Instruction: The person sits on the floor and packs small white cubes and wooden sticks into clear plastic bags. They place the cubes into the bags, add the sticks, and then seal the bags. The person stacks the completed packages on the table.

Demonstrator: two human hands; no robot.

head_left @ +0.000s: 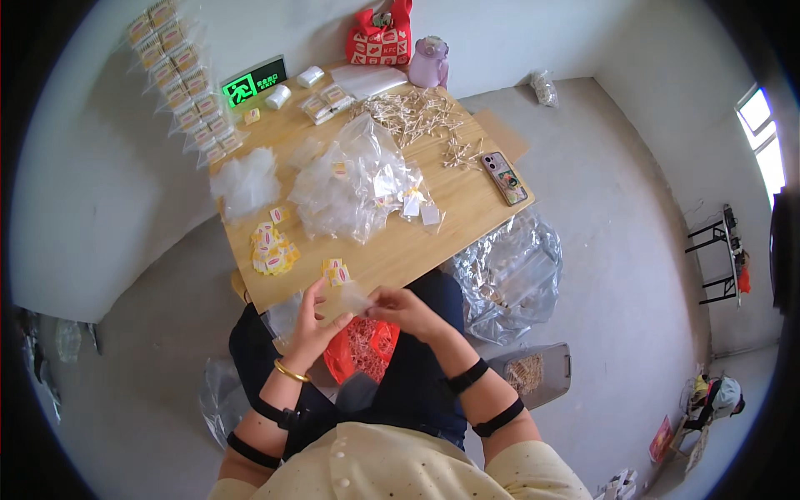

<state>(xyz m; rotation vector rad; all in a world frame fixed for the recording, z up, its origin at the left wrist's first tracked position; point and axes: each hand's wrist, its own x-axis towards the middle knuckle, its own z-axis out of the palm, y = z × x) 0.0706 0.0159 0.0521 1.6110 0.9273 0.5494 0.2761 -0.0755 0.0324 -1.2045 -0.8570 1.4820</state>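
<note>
My right hand (403, 312), at the table's front edge, pinches a small clear plastic bag (357, 297). Across from it is my left hand (312, 327), its fingers apart and its thumb close to the bag; whether the thumb touches the plastic I cannot tell. Just beyond the bag a few small yellow-and-white cards (336, 272) lie at the edge. A heap of similar cards (272, 250) sits to the left. Between my legs, below the hands, an open red plastic bag (340, 357) holds many small pinkish pieces.
A large heap of clear bags (342, 187) covers the table's middle, with loose cotton swabs (408, 115) behind. A phone (505, 178) lies at the right edge. A purple jug (429, 62) stands at the back. On the floor are a big clear sack (512, 279) and a grey bin (554, 377).
</note>
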